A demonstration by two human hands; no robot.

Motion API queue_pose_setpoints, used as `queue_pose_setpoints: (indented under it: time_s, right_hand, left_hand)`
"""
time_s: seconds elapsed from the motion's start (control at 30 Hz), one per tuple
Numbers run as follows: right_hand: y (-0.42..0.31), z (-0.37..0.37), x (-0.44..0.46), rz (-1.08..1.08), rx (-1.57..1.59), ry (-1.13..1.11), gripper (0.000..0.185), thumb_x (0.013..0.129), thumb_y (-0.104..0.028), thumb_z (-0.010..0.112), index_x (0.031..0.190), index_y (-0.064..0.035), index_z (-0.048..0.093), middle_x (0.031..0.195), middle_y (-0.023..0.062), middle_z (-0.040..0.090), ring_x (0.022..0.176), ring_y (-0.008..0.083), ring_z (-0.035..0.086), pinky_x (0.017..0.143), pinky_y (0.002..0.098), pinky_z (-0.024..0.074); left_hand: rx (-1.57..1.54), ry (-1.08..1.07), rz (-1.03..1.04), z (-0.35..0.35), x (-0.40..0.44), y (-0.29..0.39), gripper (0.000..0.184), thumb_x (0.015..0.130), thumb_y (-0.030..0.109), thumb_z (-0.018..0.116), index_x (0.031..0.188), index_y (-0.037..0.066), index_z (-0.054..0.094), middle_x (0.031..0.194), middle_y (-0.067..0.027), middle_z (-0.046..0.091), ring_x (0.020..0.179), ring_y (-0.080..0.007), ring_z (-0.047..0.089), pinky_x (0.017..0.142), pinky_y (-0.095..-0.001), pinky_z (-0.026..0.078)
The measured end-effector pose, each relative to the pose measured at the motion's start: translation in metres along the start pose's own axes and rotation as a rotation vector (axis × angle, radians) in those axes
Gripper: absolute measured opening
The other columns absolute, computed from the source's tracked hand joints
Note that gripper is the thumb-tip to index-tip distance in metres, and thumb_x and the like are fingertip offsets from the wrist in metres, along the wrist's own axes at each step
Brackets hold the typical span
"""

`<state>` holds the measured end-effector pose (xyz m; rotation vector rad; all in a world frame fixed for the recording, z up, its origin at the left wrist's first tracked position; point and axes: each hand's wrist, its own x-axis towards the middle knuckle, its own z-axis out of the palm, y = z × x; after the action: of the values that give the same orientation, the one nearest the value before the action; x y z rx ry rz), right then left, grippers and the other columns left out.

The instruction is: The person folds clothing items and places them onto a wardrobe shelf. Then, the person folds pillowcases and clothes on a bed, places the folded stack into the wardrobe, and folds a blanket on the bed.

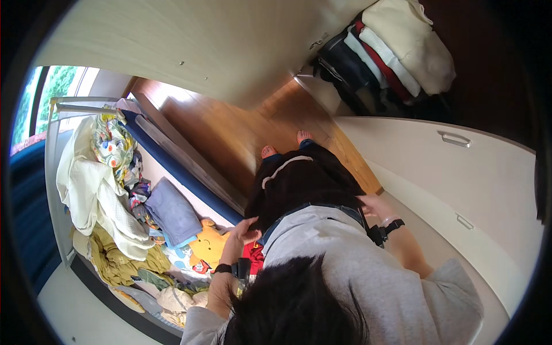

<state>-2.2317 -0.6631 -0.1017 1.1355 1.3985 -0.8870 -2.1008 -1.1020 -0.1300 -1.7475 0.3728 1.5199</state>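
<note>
A dark brown or black piece of clothing with a curved pale strip spreads across the front of my legs, below my grey shirt. At its left edge is my left hand, fingers partly curled beside the fabric. On the other side, my right hand grips the opposite edge; its fingertips are partly hidden by the cloth. Blue denim shows at my waist and at both ankles. Each wrist carries a black strap with a small device.
To the left, a railed bed holds rumpled bedding, a blue-grey folded cloth and an orange smiling cushion. White drawers stand on the right. Folded clothes sit in an open cupboard beside a large pale door.
</note>
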Motion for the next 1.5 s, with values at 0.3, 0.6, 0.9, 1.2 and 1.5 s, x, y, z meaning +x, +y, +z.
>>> queue_pose_setpoints:
  time_s: [0.3,0.6,0.9,1.2,1.5]
  right_hand:
    - [-0.131,-0.010,0.022,-0.806,-0.638,0.510,0.022,0.062,-0.006,0.053,0.081,0.0016,0.062,0.085,0.0235,0.060,0.083,0.0370,0.058,0.073,0.0398,0.0458]
    - [-0.216,0.011,-0.061,-1.391,-0.664,0.629,0.013,0.057,0.008,0.044,0.069,0.0044,0.047,0.070,0.0248,0.048,0.068,0.0387,0.050,0.062,0.0347,0.0413]
    - [-0.182,0.114,-0.152,-1.605,-0.772,0.151,0.006,0.062,0.002,0.048,0.066,-0.0015,0.051,0.076,0.0161,0.056,0.080,0.0338,0.055,0.077,0.0428,0.0436]
    - [-0.136,0.089,-0.193,-1.436,-0.863,0.005,0.016,0.072,-0.004,0.055,0.085,-0.0044,0.046,0.111,0.0145,0.054,0.109,0.0303,0.045,0.100,0.0487,0.0274]
    - [-0.147,0.036,-0.184,-1.639,-0.864,0.771,0.062,0.052,-0.006,0.070,0.109,-0.0058,0.047,0.100,0.0115,0.050,0.100,0.0310,0.049,0.096,0.0420,0.0343]
  left_hand:
    - [0.429,-0.113,0.639,0.090,-0.067,0.104,0.017,0.073,0.001,0.060,0.089,0.004,0.055,0.071,-0.0046,0.053,0.054,-0.0142,0.050,0.044,-0.0239,0.040]
    - [0.886,-0.212,1.107,0.166,-0.115,0.112,0.038,0.065,-0.005,0.063,0.103,-0.006,0.056,0.092,-0.0105,0.062,0.081,-0.0196,0.059,0.072,-0.0278,0.048]
    - [0.278,-0.814,0.530,0.244,-0.120,0.042,0.053,0.081,0.046,0.059,0.113,0.005,0.053,0.108,-0.0095,0.058,0.101,-0.0209,0.054,0.087,-0.0347,0.043]
    - [0.199,-0.735,0.306,0.253,-0.109,0.028,0.024,0.080,0.029,0.048,0.094,0.011,0.057,0.095,-0.0062,0.061,0.090,-0.0229,0.056,0.077,-0.0380,0.045]
    - [0.127,-1.013,0.246,0.270,-0.148,0.032,0.032,0.088,0.020,0.034,0.107,0.000,0.051,0.114,-0.0148,0.054,0.106,-0.0323,0.050,0.088,-0.0484,0.042]
